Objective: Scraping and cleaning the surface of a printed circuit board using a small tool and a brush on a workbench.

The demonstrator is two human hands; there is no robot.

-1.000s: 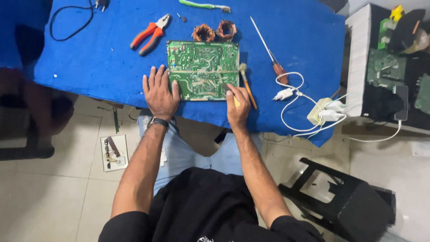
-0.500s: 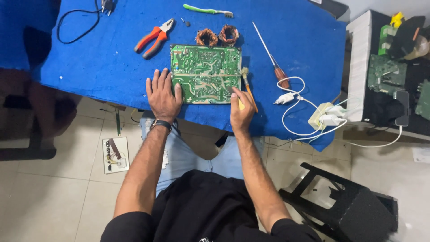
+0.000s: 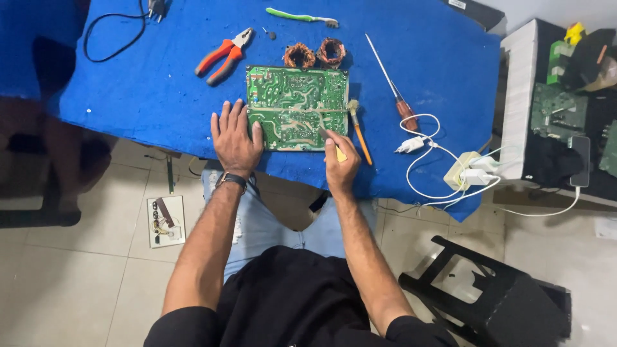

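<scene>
In the head view, a green circuit board [image 3: 297,108] lies on the blue-covered surface [image 3: 128,90]. The left hand [image 3: 234,135] rests flat, fingers spread, on the board's left edge. The right hand [image 3: 340,164], fingers pinched on a yellow-handled tool [image 3: 335,149], touches its lower right corner.

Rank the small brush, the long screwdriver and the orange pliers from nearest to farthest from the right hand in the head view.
From the right hand:
1. Small brush, just right of the hand, beside the circuit board.
2. Long screwdriver, farther right and up the blue cloth.
3. Orange pliers, far up-left, beyond the board.
</scene>
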